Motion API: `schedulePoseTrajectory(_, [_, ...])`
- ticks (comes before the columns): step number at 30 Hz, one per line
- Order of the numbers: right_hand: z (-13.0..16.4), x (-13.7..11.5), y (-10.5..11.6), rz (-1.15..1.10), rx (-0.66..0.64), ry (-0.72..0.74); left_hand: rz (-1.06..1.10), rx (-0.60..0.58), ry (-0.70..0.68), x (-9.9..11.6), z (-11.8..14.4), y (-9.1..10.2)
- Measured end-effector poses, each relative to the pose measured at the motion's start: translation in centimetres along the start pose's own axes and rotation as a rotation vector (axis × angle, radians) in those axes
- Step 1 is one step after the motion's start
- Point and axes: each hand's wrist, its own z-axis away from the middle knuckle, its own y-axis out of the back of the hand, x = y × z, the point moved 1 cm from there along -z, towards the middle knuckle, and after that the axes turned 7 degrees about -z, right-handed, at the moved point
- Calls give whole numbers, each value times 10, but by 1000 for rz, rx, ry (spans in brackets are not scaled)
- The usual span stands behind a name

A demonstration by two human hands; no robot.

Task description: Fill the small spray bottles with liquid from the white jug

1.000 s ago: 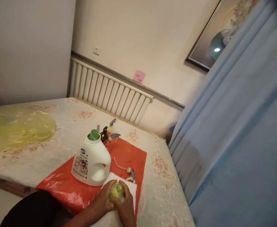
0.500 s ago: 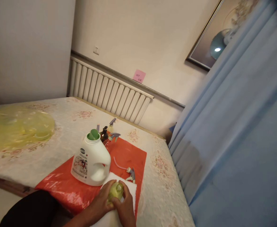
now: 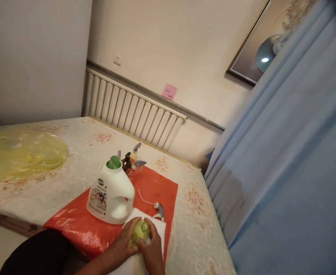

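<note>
Both my hands close around a small yellow-green bottle over a white cloth at the bottom of the view. My left hand wraps the bottle from the left, and my right hand covers it from the right. Just beyond stands a white detergent jug with a green cap. A loose grey spray-trigger head with its tube lies on the red plastic sheet to the right of the jug.
Behind the jug stand a brown bottle and two spray bottles. A yellow plastic cover lies at the left on the patterned tabletop. A radiator lines the far wall; blue curtains hang at the right.
</note>
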Motion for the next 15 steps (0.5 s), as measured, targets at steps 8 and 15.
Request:
schedulePoseTrajectory(8, [0,2,0,-16,10,15,-14,-29,10,-1,-1,0])
schedulePoseTrajectory(15, [0,0,-1,-12,28,33,-65,-18,26,2,0,1])
